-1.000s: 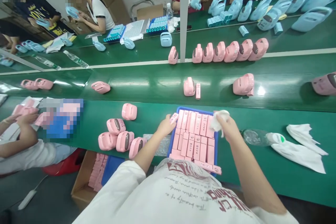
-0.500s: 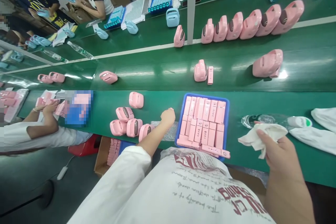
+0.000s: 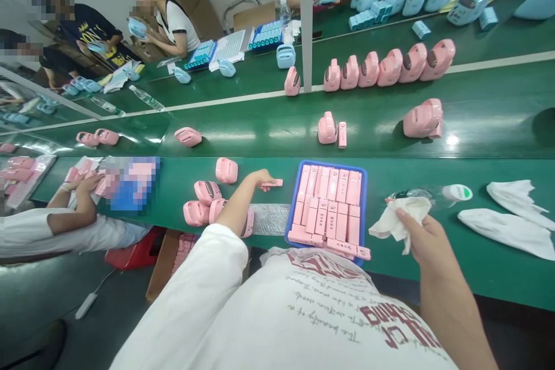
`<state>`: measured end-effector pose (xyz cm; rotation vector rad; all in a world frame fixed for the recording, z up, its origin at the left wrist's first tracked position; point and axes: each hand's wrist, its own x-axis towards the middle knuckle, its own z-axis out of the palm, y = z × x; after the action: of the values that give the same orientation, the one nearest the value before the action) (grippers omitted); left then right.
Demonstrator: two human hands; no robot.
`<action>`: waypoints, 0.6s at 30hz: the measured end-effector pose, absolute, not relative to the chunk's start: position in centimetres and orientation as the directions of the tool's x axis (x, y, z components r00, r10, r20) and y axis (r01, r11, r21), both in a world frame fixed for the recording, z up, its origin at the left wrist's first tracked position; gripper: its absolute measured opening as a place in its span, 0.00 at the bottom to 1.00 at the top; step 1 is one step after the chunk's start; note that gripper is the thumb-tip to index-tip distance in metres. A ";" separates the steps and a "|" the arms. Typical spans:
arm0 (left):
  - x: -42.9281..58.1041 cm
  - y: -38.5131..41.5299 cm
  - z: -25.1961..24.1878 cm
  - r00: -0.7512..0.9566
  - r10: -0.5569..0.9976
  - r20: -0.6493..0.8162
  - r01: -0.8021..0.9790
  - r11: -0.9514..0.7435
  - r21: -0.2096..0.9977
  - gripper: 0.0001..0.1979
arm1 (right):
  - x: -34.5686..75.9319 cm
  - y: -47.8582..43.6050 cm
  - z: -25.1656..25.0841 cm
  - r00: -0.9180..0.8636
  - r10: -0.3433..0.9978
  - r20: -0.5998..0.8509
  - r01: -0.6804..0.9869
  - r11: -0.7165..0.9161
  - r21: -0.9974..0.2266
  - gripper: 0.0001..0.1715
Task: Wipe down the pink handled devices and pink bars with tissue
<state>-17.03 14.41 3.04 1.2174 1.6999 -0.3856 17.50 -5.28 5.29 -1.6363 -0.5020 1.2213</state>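
Note:
My left hand (image 3: 259, 178) grips a slim pink bar-shaped part (image 3: 273, 183) just left of a blue tray (image 3: 363, 196) packed with several more of the same pink parts. Below that hand lies a cluster of pink rounded devices (image 3: 203, 202), and one more pink device (image 3: 226, 170) sits apart behind them. My right hand (image 3: 418, 236) holds a crumpled white cloth (image 3: 399, 215) to the right of the tray, above the green bench.
A clear plastic bottle (image 3: 433, 193) and white cloths (image 3: 511, 217) lie at right. Pink devices (image 3: 422, 118) ride the green conveyor (image 3: 260, 133); more stand in a row (image 3: 390, 66) behind. A metal post (image 3: 306, 17) rises mid-scene. Other people work left and across.
My left hand has lifted a pink bar from the tray and carried it left of the tray. My right hand with the cloth has pulled away from the tray to the right.

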 end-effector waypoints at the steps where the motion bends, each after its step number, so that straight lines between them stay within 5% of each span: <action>1: -17.7 13.6 3.5 0.009 0.593 -0.805 0.802 0.477 0.360 0.15 | 17.4 -5.4 4.9 0.414 0.763 -0.496 -0.275 -0.415 -0.867 0.29; 5: -17.8 9.0 5.7 0.108 0.796 -0.596 0.520 0.466 0.716 0.24 | 16.4 -5.5 3.9 0.371 0.741 -0.560 -0.457 -0.379 -0.805 0.35; 9: -14.9 3.8 8.3 0.217 0.885 -0.411 0.043 0.412 0.910 0.31 | 14.4 -5.1 4.0 0.309 0.769 -0.559 -0.533 -0.347 -0.772 0.32; 12: -12.6 1.3 10.2 0.366 0.856 -0.365 -0.329 0.486 0.810 0.30 | 13.1 -4.8 4.3 0.273 0.808 -0.522 -0.521 -0.332 -0.786 0.29; 18: -10.4 -0.3 11.9 0.549 0.752 -0.364 -0.366 0.608 0.705 0.25 | 11.5 -4.9 5.6 0.208 0.858 -0.471 -0.455 -0.341 -0.823 0.25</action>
<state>-10.35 -0.28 11.85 0.6110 0.7115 0.7127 11.52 -4.88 5.60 -1.3156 -0.4306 1.4295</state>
